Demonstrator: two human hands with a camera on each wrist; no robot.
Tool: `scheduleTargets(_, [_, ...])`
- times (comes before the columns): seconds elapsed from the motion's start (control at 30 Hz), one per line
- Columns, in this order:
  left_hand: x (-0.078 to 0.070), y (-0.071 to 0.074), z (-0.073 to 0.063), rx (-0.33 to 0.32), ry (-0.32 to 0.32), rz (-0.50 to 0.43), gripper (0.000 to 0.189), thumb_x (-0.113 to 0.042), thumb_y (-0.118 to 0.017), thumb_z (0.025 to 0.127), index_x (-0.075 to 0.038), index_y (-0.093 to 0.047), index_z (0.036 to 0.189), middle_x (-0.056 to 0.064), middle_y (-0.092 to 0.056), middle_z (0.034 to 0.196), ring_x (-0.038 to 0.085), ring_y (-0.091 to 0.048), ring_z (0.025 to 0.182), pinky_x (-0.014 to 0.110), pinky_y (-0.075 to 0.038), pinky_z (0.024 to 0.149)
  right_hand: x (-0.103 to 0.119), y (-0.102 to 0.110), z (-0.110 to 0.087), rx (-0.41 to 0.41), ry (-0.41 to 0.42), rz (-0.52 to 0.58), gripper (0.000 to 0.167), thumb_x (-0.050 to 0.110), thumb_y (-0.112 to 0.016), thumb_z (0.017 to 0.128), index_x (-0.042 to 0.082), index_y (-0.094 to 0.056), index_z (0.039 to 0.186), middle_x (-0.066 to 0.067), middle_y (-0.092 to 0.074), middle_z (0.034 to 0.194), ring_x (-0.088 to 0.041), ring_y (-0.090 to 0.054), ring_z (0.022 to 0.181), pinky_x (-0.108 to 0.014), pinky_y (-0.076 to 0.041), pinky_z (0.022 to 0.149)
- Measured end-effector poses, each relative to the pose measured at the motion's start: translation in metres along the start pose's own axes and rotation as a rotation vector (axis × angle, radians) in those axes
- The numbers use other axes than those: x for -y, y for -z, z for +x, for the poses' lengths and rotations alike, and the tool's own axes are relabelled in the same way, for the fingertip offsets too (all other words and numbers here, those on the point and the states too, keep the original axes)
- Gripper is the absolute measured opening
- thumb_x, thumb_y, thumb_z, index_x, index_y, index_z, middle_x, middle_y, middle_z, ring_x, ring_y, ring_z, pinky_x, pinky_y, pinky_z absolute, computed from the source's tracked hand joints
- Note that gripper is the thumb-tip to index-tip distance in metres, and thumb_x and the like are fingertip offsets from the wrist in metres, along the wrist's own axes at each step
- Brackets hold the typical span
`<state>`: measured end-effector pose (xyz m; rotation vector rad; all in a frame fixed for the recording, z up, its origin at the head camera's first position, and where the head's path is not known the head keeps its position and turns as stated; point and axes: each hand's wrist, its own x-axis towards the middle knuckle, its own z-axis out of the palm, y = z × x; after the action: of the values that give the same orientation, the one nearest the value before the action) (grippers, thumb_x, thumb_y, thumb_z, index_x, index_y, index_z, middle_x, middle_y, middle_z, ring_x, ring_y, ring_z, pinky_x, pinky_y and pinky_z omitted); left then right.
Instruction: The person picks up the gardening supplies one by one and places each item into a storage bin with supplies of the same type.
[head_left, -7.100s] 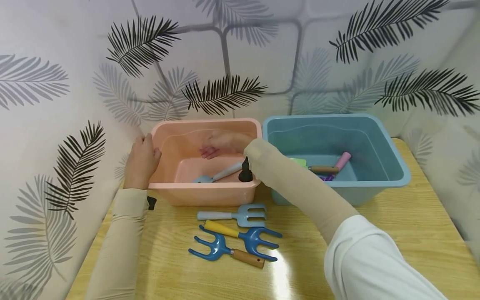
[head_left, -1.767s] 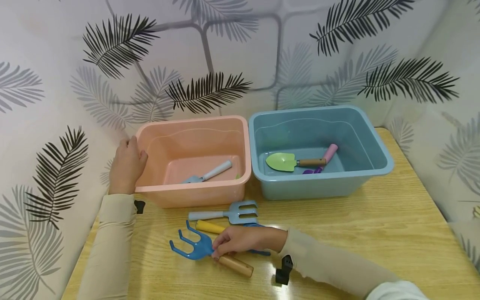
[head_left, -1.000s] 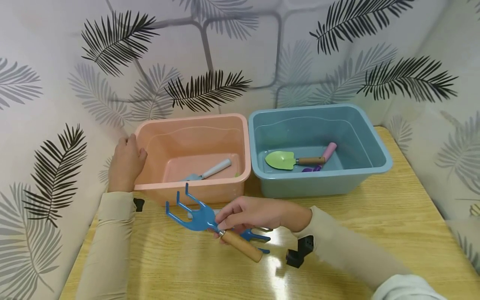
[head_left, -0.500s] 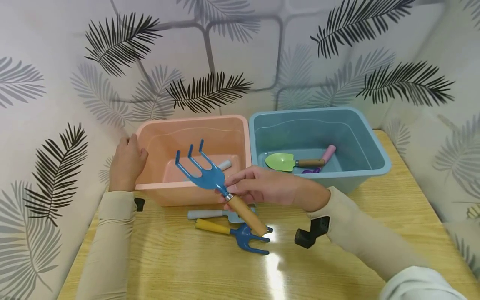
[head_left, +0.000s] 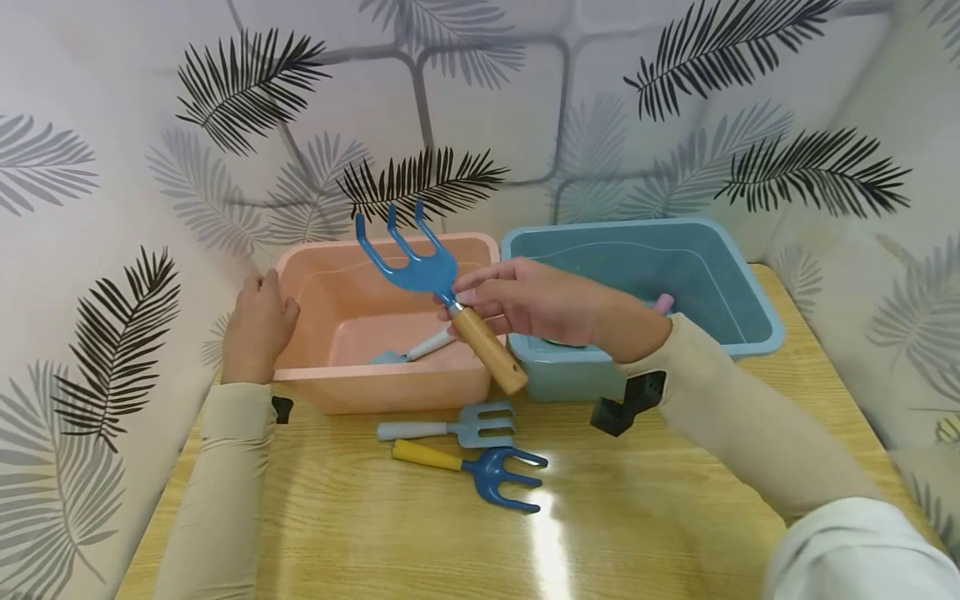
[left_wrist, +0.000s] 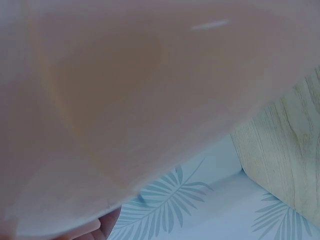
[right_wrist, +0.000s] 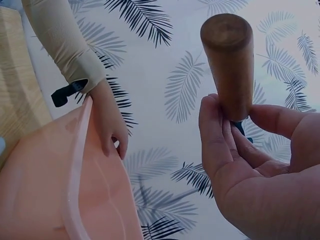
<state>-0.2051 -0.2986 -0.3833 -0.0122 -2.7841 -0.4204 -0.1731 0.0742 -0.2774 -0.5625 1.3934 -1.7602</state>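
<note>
My right hand (head_left: 525,300) pinches a blue three-pronged hand cultivator (head_left: 427,271) at its neck, in the air above the two bins. The prongs point up and left, and the wooden handle (right_wrist: 230,65) slants down to the right. At the far left, my left hand (head_left: 258,329) grips the left rim of the pink bin (head_left: 390,392); in the right wrist view its fingers bend over that edge. The bin's blurred wall fills most of the left wrist view. Inside the pink bin lies a pale-blue tool with a light handle (head_left: 429,344), partly hidden by the front wall.
A blue bin (head_left: 750,292) stands right of the pink one; its contents are mostly behind my right hand, with a pink handle (head_left: 663,303) showing. On the wooden table (head_left: 337,517) lie a pale-blue fork (head_left: 480,425) and a dark-blue fork with yellow handle (head_left: 495,475).
My right hand took the blue cultivator from the table and has lifted it up over the bins. Earlier that hand was inside the pink bin. My left hand stays on the rim.
</note>
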Motion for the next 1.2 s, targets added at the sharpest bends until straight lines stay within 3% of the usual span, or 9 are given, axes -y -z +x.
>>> scheduleTargets(0.13, [0.0, 0.0, 0.0, 0.001, 0.007, 0.004, 0.046, -0.01, -0.048, 0.09, 0.016, -0.038, 0.128, 0.035, -0.043, 0.11, 0.051, -0.048, 0.093, 0.061, -0.041, 0.077, 0.009, 0.004, 0.009, -0.012, 0.015, 0.009, 0.031, 0.005, -0.046, 0.095, -0.013, -0.049, 0.12, -0.019, -0.06, 0.116, -0.032, -0.06, 0.105, -0.043, -0.044, 0.092])
scheduleTargets(0.3, [-0.001, 0.0, 0.0, 0.001, 0.01, -0.004, 0.047, -0.01, -0.049, 0.09, 0.015, -0.038, 0.128, 0.036, -0.043, 0.112, 0.051, -0.049, 0.094, 0.06, -0.041, 0.079, 0.015, 0.011, 0.022, -0.054, 0.021, 0.002, 0.023, 0.005, -0.047, 0.095, -0.01, -0.055, 0.111, -0.017, -0.063, 0.109, -0.029, -0.062, 0.1, -0.041, -0.045, 0.091])
scheduleTargets(0.5, [-0.001, -0.002, 0.0, 0.004, 0.014, -0.004, 0.047, -0.01, -0.049, 0.09, 0.015, -0.038, 0.129, 0.035, -0.044, 0.112, 0.051, -0.049, 0.094, 0.06, -0.041, 0.079, 0.02, 0.023, 0.037, -0.104, 0.006, -0.011, 0.03, 0.007, -0.048, 0.095, -0.01, -0.051, 0.12, -0.014, -0.064, 0.109, -0.024, -0.063, 0.097, -0.038, -0.046, 0.09])
scheduleTargets(0.7, [0.001, -0.005, 0.002, 0.01, 0.022, -0.001, 0.048, -0.011, -0.049, 0.09, 0.014, -0.038, 0.13, 0.034, -0.043, 0.113, 0.049, -0.049, 0.094, 0.06, -0.041, 0.079, 0.021, 0.038, 0.05, -0.143, 0.018, 0.01, 0.026, 0.006, -0.05, 0.095, -0.01, -0.053, 0.114, -0.014, -0.065, 0.106, -0.024, -0.062, 0.097, -0.037, -0.046, 0.09])
scheduleTargets(1.0, [0.0, -0.003, 0.002, 0.011, 0.029, 0.002, 0.049, -0.011, -0.05, 0.091, 0.014, -0.037, 0.131, 0.034, -0.043, 0.115, 0.049, -0.049, 0.097, 0.059, -0.041, 0.082, 0.014, 0.057, 0.071, -0.206, -0.021, -0.117, 0.033, 0.008, -0.052, 0.094, -0.01, -0.05, 0.121, -0.017, -0.061, 0.113, -0.028, -0.059, 0.102, -0.036, -0.046, 0.09])
scheduleTargets(1.2, [0.002, 0.0, 0.002, 0.006, 0.03, 0.004, 0.048, -0.011, -0.05, 0.091, 0.014, -0.038, 0.13, 0.034, -0.044, 0.114, 0.048, -0.049, 0.096, 0.059, -0.041, 0.082, 0.006, 0.06, 0.095, -0.227, -0.063, -0.149, 0.034, 0.01, -0.059, 0.09, -0.007, -0.053, 0.12, -0.016, -0.061, 0.108, -0.023, -0.061, 0.093, -0.037, -0.046, 0.09])
